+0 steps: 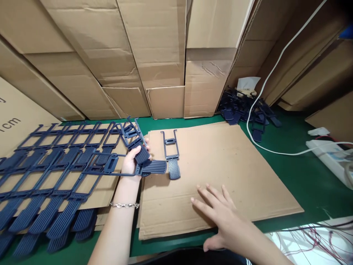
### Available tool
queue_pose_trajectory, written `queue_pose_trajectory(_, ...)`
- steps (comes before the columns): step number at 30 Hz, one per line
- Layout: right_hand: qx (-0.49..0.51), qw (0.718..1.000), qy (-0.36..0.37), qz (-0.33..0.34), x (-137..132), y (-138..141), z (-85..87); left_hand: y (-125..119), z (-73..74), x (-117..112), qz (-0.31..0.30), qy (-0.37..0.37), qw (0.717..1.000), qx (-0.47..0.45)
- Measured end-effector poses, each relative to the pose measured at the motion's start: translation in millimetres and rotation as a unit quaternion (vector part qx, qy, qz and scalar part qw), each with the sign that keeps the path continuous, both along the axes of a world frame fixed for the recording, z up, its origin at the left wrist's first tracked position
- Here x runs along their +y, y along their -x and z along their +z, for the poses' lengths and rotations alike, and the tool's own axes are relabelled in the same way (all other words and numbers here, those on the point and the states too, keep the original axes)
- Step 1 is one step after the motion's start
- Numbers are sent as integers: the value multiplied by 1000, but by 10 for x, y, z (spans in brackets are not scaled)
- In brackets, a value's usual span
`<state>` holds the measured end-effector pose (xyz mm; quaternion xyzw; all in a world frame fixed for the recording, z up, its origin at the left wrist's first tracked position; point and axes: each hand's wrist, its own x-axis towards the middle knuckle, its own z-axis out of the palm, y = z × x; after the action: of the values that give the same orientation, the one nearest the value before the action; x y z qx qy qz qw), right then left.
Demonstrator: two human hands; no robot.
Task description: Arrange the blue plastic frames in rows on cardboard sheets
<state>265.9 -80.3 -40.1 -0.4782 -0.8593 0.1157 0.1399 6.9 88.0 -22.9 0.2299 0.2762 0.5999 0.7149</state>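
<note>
The fingers of the left hand (131,162) are curled shut around a bunch of dark blue plastic clips (154,166). Each clip is a thin, open rectangular frame with two prongs at one end and a flat, ribbed paddle at the other. One paddle sticks out to the right of the fist, another lies under the fingertips, and the frames trail away to the left. The hand is at the left edge of a flat cardboard sheet (234,173), and a chain bracelet (124,205) circles the wrist.

The right hand (223,219) is empty, palm down, with its fingers spread and straight. It is low over the near part of the same sheet; whether it touches the sheet cannot be told.

A single clip (171,156) lies alone on the sheet just beside the left hand, prongs pointing away.

To the left, rows of clips (55,173) overlap on another piece of cardboard. A loose heap of clips (242,110) sits at the back of the green table (303,176), crossed by a white cable (249,125). A white power strip (331,156) lies at the right edge, and cardboard boxes (154,55) stand stacked behind.
</note>
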Motion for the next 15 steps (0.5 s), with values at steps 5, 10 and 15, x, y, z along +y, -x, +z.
queue_pose_trajectory(5,-69,997,-32,18,-92,-14,-355,-7,23,-6,3,5,1000,-13)
queue_pose_trajectory(10,-68,994,-82,24,67,-66,-283,-2,36,-4,-9,22,999,-26)
queue_pose_trajectory(15,-46,995,-83,31,159,-59,-324,-14,60,-2,6,32,999,-23)
